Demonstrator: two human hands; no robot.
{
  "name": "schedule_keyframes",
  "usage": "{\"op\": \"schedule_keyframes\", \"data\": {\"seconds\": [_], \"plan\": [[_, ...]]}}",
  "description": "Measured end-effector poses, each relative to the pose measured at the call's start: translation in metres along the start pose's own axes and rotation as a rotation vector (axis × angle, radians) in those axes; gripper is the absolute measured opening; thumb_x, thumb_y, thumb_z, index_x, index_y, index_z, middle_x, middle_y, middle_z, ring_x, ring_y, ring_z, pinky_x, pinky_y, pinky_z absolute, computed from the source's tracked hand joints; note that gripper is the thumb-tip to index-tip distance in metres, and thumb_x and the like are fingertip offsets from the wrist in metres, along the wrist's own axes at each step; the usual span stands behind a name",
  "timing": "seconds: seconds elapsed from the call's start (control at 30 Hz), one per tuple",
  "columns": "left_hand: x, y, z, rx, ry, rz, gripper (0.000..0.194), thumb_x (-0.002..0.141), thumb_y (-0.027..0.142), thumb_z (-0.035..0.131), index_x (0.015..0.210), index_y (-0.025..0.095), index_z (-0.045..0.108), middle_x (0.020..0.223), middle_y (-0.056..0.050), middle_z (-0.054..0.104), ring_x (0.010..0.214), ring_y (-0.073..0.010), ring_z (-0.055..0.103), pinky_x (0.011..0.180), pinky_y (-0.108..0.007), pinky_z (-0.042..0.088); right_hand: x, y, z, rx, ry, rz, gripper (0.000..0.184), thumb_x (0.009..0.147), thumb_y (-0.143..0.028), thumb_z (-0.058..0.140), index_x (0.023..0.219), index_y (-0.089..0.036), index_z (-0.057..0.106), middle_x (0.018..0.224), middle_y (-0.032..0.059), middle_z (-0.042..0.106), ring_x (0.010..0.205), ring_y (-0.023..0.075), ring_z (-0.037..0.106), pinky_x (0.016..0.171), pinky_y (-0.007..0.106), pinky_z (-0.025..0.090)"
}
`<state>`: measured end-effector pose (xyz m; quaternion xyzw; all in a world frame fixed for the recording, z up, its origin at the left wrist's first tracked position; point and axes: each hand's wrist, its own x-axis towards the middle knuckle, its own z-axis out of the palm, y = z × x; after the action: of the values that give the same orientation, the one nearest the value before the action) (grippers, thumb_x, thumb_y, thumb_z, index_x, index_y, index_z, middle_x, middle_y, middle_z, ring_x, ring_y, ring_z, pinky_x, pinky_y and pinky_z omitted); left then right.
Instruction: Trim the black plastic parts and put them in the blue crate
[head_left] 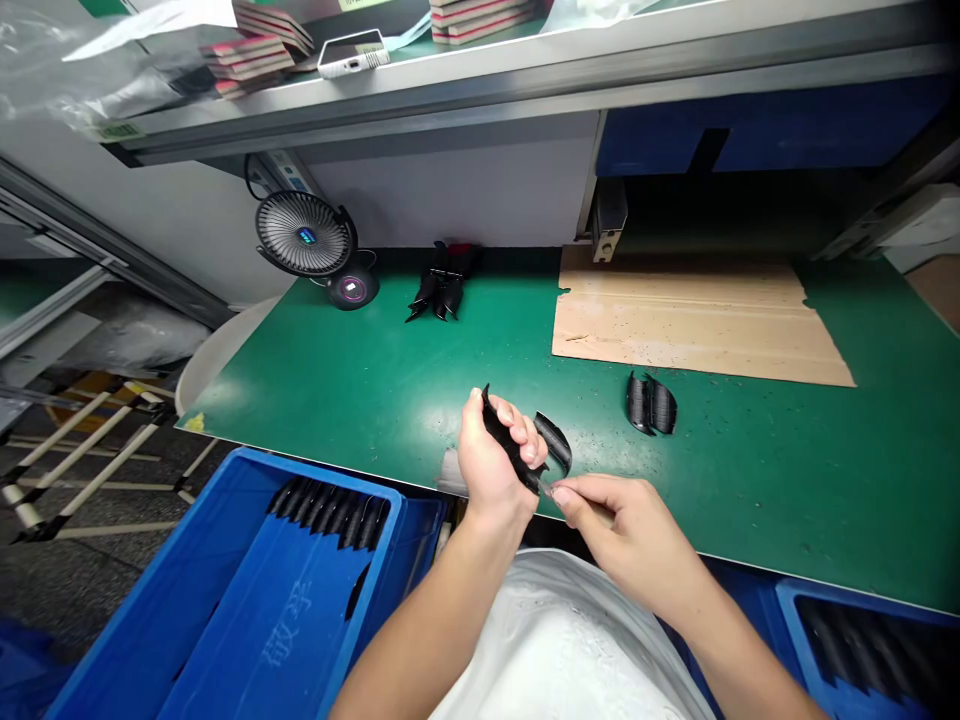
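Observation:
My left hand [491, 455] is closed round a curved black plastic part [553, 442] and holds it just above the near edge of the green table [360, 380]. My right hand [622, 525] pinches a small thin tool whose tip touches the part's lower end; I cannot make out the tool. Two more of the same black parts [651, 404] lie together on the mat to the right. A bundle of black parts [441, 286] rests at the back of the table.
A sheet of cardboard [690, 315] covers the back right of the mat. A small desk fan [306, 236] stands at the back left. Blue bins [255, 610] holding black parts sit below the table's edge on my left, and another bin [870, 640] on my right.

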<state>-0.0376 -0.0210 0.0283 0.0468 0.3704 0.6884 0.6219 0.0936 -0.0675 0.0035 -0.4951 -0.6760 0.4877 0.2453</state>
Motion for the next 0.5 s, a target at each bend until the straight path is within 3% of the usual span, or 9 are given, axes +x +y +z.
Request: {"op": "schedule_keyframes", "data": {"seconds": [0.2, 0.5], "plan": [[-0.006, -0.002, 0.002, 0.078, 0.003, 0.071, 0.039, 0.088, 0.039, 0.042, 0.056, 0.018, 0.043, 0.042, 0.004, 0.039, 0.03, -0.0076, 0.032, 0.031, -0.018, 0.026, 0.0, -0.002, 0.002, -0.127, 0.065, -0.01, 0.034, 0.093, -0.031, 0.044, 0.061, -0.019, 0.043, 0.057, -0.0044, 0.042, 0.054, 0.0112, 0.036, 0.054, 0.025, 0.025], [-0.007, -0.005, 0.001, 0.138, 0.053, 0.109, 0.038, 0.088, 0.042, 0.043, 0.057, 0.018, 0.044, 0.043, 0.004, 0.04, 0.031, -0.008, 0.035, 0.034, -0.02, 0.029, -0.001, 0.002, 0.011, -0.319, 0.204, -0.059, 0.029, 0.094, -0.03, 0.041, 0.073, -0.021, 0.059, 0.066, 0.0003, 0.056, 0.056, 0.0146, 0.048, 0.054, 0.027, 0.026]]}}
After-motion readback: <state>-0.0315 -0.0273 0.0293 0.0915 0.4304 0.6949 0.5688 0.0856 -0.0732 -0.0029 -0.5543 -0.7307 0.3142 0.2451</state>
